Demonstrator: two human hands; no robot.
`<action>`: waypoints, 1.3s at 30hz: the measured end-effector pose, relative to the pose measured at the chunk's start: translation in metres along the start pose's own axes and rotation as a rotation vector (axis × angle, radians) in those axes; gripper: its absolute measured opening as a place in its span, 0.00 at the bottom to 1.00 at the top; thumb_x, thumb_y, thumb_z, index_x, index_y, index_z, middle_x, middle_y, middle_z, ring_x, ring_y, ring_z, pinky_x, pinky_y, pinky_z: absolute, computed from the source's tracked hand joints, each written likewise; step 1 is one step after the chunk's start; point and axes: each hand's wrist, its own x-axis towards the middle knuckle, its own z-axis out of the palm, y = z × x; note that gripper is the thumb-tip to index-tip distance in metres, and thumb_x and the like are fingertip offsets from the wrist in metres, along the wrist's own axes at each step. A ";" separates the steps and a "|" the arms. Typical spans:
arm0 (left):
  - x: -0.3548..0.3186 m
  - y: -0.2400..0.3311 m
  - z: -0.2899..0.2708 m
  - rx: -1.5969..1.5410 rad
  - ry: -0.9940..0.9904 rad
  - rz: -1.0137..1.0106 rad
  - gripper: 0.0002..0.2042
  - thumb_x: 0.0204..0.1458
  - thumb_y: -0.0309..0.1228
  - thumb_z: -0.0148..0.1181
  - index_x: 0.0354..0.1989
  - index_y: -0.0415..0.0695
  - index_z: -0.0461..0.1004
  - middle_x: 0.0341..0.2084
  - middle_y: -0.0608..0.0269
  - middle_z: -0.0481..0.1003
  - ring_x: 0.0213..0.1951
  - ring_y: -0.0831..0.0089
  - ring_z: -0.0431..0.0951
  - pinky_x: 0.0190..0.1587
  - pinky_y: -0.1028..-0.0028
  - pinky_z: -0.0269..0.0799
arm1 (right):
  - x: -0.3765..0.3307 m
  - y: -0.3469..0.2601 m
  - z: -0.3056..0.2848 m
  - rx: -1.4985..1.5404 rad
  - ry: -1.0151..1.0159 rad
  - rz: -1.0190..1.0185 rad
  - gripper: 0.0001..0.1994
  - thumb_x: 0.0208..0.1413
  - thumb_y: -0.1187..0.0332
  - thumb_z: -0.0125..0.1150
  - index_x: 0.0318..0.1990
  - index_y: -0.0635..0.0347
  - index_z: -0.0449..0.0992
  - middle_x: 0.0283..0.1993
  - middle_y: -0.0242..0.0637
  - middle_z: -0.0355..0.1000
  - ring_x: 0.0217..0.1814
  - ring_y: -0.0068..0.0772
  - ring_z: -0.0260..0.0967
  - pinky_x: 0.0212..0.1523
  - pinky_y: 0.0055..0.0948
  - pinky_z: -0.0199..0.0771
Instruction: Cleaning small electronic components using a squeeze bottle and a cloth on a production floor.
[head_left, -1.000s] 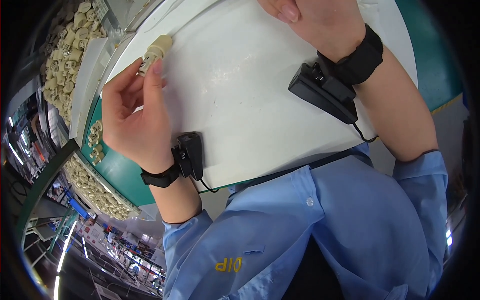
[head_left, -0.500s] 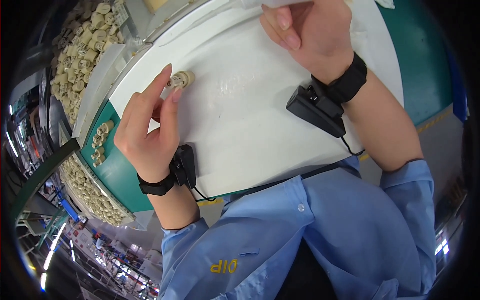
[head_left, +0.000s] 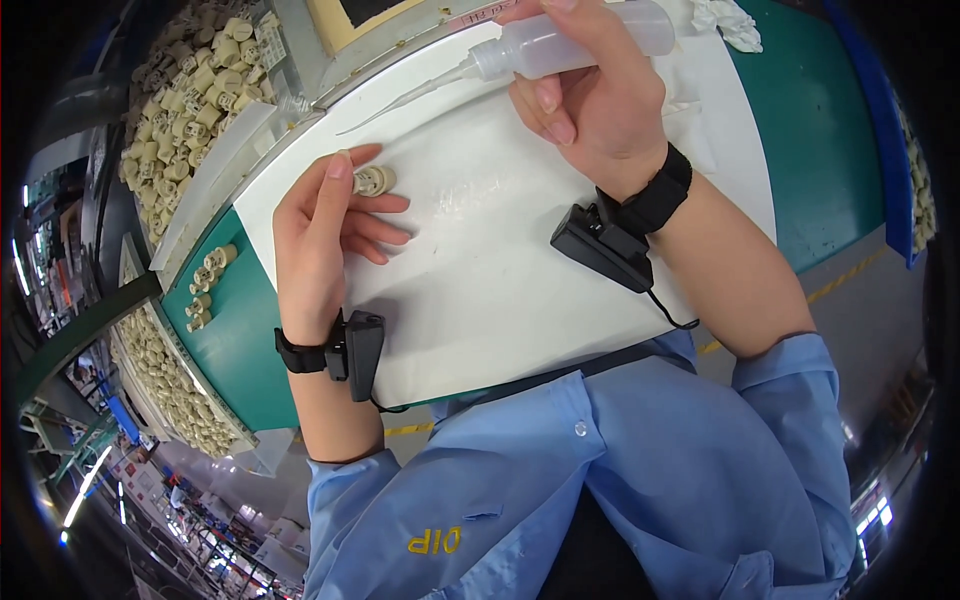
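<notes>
My left hand [head_left: 318, 250] pinches a beige socket [head_left: 373, 181] on white table [head_left: 500, 280]; right hand [head_left: 598, 105], at 1 o'clock, grips squeeze bottle [head_left: 560, 45].

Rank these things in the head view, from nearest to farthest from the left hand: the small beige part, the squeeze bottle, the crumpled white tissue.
Measured from the left hand:
1. Small beige part: held at its fingertips, over the white sheet.
2. Squeeze bottle: up and to the right, in the right hand.
3. Crumpled white tissue: far upper right, at the sheet's top edge.
</notes>
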 end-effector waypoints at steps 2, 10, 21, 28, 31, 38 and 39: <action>0.001 -0.002 -0.001 0.007 -0.002 -0.010 0.23 0.70 0.46 0.49 0.55 0.36 0.78 0.30 0.52 0.83 0.25 0.72 0.83 0.22 0.79 0.74 | 0.000 0.001 -0.001 -0.002 -0.023 -0.011 0.13 0.65 0.61 0.60 0.40 0.63 0.78 0.14 0.32 0.65 0.08 0.21 0.52 0.11 0.23 0.51; 0.000 0.000 0.000 0.010 0.005 -0.055 0.23 0.68 0.47 0.54 0.53 0.36 0.78 0.31 0.52 0.83 0.28 0.71 0.85 0.24 0.79 0.76 | -0.001 -0.002 -0.001 -0.020 0.020 0.042 0.14 0.65 0.60 0.60 0.41 0.63 0.78 0.14 0.32 0.65 0.09 0.21 0.52 0.12 0.24 0.52; 0.005 0.001 -0.004 -0.020 -0.009 -0.150 0.18 0.68 0.44 0.56 0.51 0.39 0.79 0.33 0.52 0.84 0.32 0.68 0.87 0.34 0.76 0.82 | 0.016 0.012 -0.016 0.100 -0.338 -0.198 0.15 0.65 0.58 0.59 0.41 0.63 0.78 0.14 0.32 0.64 0.08 0.23 0.52 0.12 0.24 0.52; 0.005 0.006 -0.002 -0.007 -0.034 -0.192 0.16 0.68 0.43 0.57 0.50 0.41 0.77 0.34 0.52 0.84 0.33 0.66 0.87 0.32 0.77 0.82 | 0.004 0.000 -0.002 0.058 0.038 0.083 0.15 0.66 0.58 0.59 0.39 0.62 0.78 0.14 0.32 0.64 0.08 0.23 0.52 0.11 0.25 0.51; 0.007 0.004 -0.005 0.004 -0.055 -0.198 0.16 0.68 0.43 0.56 0.51 0.41 0.76 0.35 0.52 0.84 0.33 0.66 0.87 0.31 0.78 0.82 | 0.004 0.000 -0.002 0.013 0.009 0.050 0.15 0.66 0.58 0.59 0.37 0.62 0.78 0.14 0.32 0.65 0.08 0.22 0.53 0.11 0.23 0.51; 0.010 0.008 -0.012 0.005 -0.141 -0.230 0.18 0.70 0.43 0.53 0.54 0.41 0.74 0.38 0.49 0.84 0.34 0.64 0.88 0.32 0.74 0.84 | 0.002 -0.003 0.002 0.014 0.041 0.047 0.14 0.66 0.59 0.59 0.35 0.62 0.78 0.15 0.32 0.66 0.09 0.20 0.54 0.12 0.21 0.51; 0.012 0.008 -0.012 -0.016 -0.154 -0.235 0.18 0.70 0.44 0.51 0.54 0.40 0.73 0.38 0.48 0.83 0.34 0.63 0.88 0.33 0.73 0.85 | 0.002 -0.004 0.002 0.011 0.044 0.053 0.14 0.66 0.59 0.59 0.35 0.62 0.78 0.15 0.31 0.66 0.09 0.20 0.54 0.12 0.21 0.51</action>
